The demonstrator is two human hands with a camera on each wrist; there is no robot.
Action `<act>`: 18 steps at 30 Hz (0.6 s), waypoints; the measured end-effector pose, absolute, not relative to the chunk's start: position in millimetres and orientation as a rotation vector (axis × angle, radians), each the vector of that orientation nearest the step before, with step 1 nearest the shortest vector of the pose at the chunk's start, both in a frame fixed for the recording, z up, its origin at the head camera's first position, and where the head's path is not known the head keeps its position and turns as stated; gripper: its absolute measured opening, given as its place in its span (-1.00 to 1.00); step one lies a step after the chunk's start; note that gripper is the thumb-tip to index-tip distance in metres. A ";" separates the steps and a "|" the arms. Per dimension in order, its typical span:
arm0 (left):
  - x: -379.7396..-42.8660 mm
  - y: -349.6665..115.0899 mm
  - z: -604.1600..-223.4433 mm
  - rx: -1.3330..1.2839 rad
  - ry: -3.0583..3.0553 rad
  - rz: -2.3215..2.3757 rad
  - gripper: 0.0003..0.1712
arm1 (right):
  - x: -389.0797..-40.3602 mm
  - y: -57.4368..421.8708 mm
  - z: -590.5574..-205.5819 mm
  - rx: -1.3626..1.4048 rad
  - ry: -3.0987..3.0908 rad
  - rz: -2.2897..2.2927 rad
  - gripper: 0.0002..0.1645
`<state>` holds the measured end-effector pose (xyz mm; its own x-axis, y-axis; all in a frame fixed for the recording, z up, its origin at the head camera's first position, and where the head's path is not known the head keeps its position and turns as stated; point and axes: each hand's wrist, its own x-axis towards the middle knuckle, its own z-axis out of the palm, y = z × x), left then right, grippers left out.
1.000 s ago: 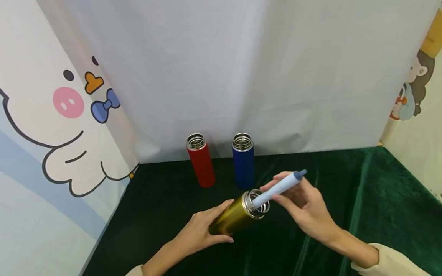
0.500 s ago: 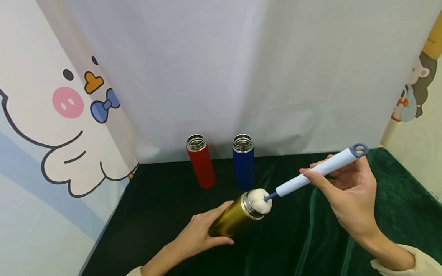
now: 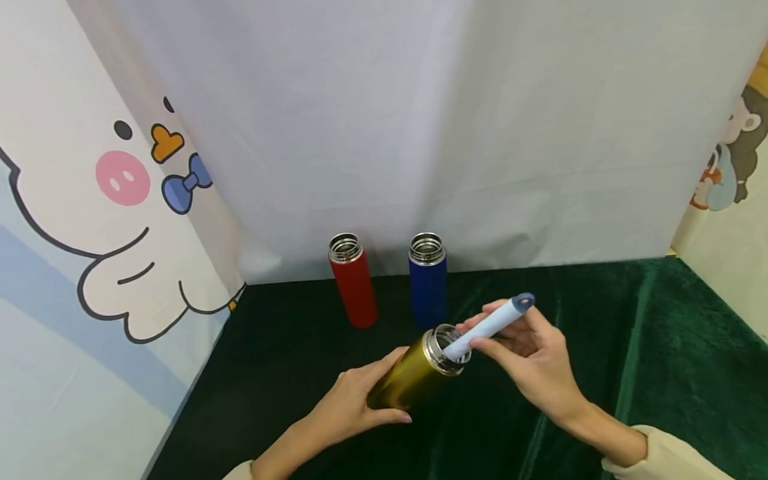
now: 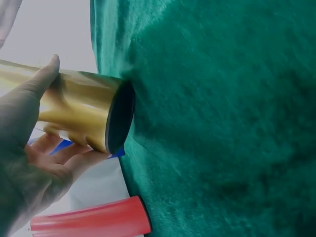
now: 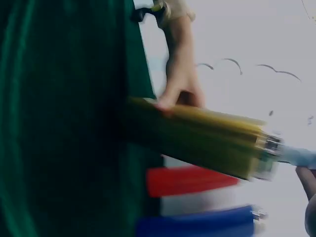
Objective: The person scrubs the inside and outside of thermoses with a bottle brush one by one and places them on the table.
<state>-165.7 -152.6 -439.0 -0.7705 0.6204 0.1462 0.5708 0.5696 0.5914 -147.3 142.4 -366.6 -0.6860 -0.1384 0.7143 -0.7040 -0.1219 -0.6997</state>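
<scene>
My left hand (image 3: 360,393) grips a gold bottle (image 3: 414,373) around its body, tilted with its open steel mouth toward the right. In the left wrist view the bottle's dark base (image 4: 121,117) shows beyond the fingers. My right hand (image 3: 537,363) pinches the pale blue handle of a bottle brush (image 3: 489,325) between thumb and fingers. The handle's lower end is inside the bottle mouth, and the brush head is hidden in the bottle. A dark blue loop tops the handle. The right wrist view is blurred, with the bottle's steel neck (image 5: 269,148) at its right.
A red bottle (image 3: 355,290) and a blue bottle (image 3: 429,287), both uncapped, stand upright at the back of the dark green cloth (image 3: 672,347). Behind them hangs a white curtain (image 3: 360,120). A printed cartoon wall (image 3: 60,200) borders the left side.
Half a second ago the brush was drawn out, its white sponge head at the bottle mouth. Now it is pushed deep in again, as one second ago. The left hand holds nearly still.
</scene>
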 end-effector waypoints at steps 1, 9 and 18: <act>-166.1 -153.3 -439.8 1.023 2.715 0.989 0.08 | -148.3 146.4 -359.2 0.931 -1.716 1.865 -0.47; -168.8 -156.6 -438.6 1.061 2.728 0.993 0.05 | -145.6 178.2 -314.9 0.875 -1.465 1.894 -0.45; -166.8 -156.4 -439.5 1.043 2.737 1.014 0.05 | -145.2 181.0 -304.8 0.723 -1.573 1.955 -0.47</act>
